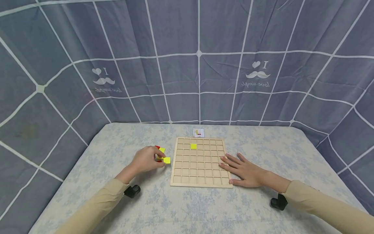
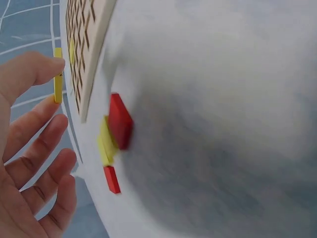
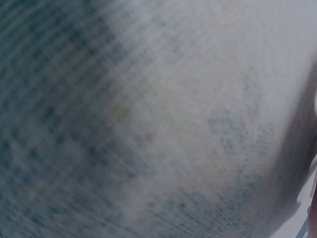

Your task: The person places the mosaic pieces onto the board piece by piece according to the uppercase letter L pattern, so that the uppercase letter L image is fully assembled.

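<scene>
My left hand (image 1: 147, 159) pinches a yellow square tile (image 2: 58, 89) between thumb and forefinger, just left of the wooden grid board (image 1: 201, 186). Its other fingers are loosely bent. Below that hand, on the cloth, lie a red tile (image 2: 120, 121), some yellow ones (image 2: 104, 144) and another red piece (image 2: 112, 179). In the head view the hand partly hides them. One yellow tile (image 1: 193, 146) sits in a cell near the board's far edge. My right hand (image 1: 245, 170) rests with spread fingers on the board's right edge; only a sliver of it shows in the right wrist view.
A small printed card with a coloured grid pattern (image 1: 198, 132) lies just beyond the board's far edge. The table has a pale blue patterned cloth (image 1: 201, 211). Blue-grey curtains (image 1: 175, 74) with white lines stand behind and at both sides.
</scene>
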Demonstrator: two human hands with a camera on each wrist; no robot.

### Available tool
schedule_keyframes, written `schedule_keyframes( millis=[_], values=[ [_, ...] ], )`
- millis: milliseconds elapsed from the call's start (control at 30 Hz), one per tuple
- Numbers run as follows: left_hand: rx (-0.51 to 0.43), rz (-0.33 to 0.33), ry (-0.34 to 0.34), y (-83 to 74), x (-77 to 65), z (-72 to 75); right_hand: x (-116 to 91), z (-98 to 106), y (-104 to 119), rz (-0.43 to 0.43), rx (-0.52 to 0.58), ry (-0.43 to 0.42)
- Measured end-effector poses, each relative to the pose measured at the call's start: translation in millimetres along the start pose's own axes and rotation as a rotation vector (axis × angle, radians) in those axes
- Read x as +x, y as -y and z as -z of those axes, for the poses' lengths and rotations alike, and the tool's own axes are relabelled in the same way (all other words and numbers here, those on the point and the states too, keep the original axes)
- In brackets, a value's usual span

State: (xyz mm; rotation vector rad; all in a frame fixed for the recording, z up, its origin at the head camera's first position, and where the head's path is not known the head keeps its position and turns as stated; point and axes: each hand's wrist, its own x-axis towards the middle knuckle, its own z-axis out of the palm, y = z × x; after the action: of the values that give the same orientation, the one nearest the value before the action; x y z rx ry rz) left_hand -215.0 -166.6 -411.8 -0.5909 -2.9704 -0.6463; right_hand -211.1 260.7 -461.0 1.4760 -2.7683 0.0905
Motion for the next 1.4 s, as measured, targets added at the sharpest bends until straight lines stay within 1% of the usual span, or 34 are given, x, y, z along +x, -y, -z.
schedule_keyframes(
  millis=[133,233,400,567,733,900,1100,1233,1400],
  values=[
    [-0.006,-0.019,0.003,-7.7,13.6,-3.6,0.1,0.4,0.6,-0.001,0.004,0.005],
    [-0.001,-0.019,0.006,-13.4,24.1,-7.7,0.2,0.4,0.7,0.0,0.017,0.003],
    [0.001,-0.022,0.013,-21.5,41.6,-15.4,0.1,-3.2,-2.3,0.009,0.001,-0.013],
    [-0.014,0.003,0.032,-28.8,57.7,-24.5,-0.9,-1.6,-2.8,0.01,0.008,-0.002],
    [-0.038,0.021,0.052,-35.1,70.4,-35.3,-0.8,2.0,-2.2,0.019,0.016,-0.009],
    [-0.032,0.009,0.043,-39.9,80.0,-44.2,-0.8,2.4,-2.3,0.019,-0.001,0.001],
    [-0.013,-0.027,0.037,-42.2,88.8,-52.3,0.3,1.5,-2.4,0.024,0.006,-0.003],
    [-0.012,-0.041,0.039,-44.0,92.0,-55.2,0.4,1.8,-2.0,0.021,0.015,-0.006],
    [-0.014,-0.059,0.058,-45.5,93.5,-56.5,0.4,2.4,-2.5,0.016,0.022,0.002]
  ],
)
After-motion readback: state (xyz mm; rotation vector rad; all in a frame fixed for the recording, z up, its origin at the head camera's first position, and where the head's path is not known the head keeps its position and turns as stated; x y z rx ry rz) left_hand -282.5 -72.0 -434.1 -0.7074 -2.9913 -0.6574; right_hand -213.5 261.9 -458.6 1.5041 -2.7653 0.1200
